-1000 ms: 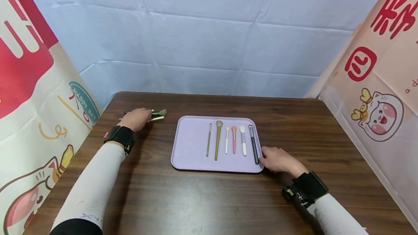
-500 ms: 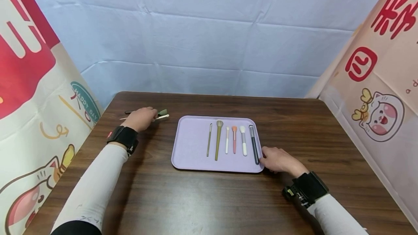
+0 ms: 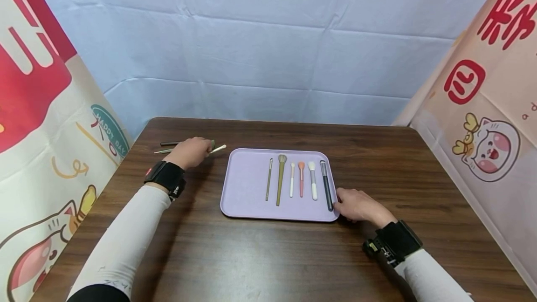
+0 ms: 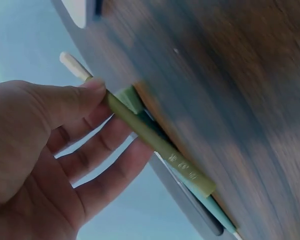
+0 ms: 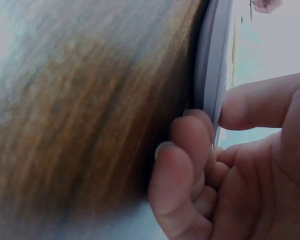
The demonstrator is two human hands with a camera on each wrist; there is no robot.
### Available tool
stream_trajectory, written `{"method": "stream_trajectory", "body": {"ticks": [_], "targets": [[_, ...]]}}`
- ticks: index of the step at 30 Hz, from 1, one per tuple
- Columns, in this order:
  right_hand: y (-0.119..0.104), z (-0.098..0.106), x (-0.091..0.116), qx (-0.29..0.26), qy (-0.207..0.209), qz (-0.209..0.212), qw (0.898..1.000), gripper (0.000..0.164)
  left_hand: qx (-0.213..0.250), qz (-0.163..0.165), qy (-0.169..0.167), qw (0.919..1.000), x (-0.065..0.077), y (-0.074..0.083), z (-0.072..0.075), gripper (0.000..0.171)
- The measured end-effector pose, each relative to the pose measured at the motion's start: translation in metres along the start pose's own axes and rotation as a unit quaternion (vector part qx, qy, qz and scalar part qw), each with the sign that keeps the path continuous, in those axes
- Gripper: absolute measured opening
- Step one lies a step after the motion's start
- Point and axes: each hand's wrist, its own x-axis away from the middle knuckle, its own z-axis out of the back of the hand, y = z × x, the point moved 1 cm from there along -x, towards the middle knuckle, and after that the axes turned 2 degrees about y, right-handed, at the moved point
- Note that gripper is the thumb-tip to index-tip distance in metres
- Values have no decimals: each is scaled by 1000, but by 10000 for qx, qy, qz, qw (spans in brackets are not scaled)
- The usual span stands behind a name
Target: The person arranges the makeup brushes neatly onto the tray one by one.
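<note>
My left hand [image 3: 190,152] pinches a makeup brush [image 4: 155,140] with an olive handle and a small cream tip, between thumb and fingers. The left wrist view shows it just above a green-bristled brush [image 4: 131,100] and a dark handle [image 4: 212,222] behind that. At the tray's near right corner, my right hand [image 3: 358,205] grips the rim of the lilac tray [image 3: 243,195], thumb on top and fingers curled below. Several brushes lie side by side in the tray, among them an olive brush [image 3: 280,181], a pink brush [image 3: 301,180] and a black brush [image 3: 326,188].
The brown wooden table [image 3: 268,255] carries everything. A dark handle end [image 3: 168,143] and a pale green handle end [image 3: 162,151] stick out behind my left hand. A light blue cloth [image 3: 268,59] hangs behind, with printed cloths at both sides.
My left hand has shifted a little right and away from me, and the cream-tipped brush has moved right with it toward the tray. The right hand and tray stay put.
</note>
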Motion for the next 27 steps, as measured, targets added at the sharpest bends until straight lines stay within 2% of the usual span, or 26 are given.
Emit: {"method": "stream_trajectory", "body": {"ticks": [13,18,24,27], "targets": [[0,0,0,-51,-13,-13,10000,8,744,7,-498,9960,-4,20,9,11],[0,1,0,-84,1,32,10000,7,702,-3,-646,9954,-7,27,9,12],[0,1,-1,-56,-20,10,10000,8,768,-45,-611,9952,-10,39,9,7],[0,2,-1,-68,-31,1,10000,8,804,-74,-612,9949,-10,45,9,11]]}}
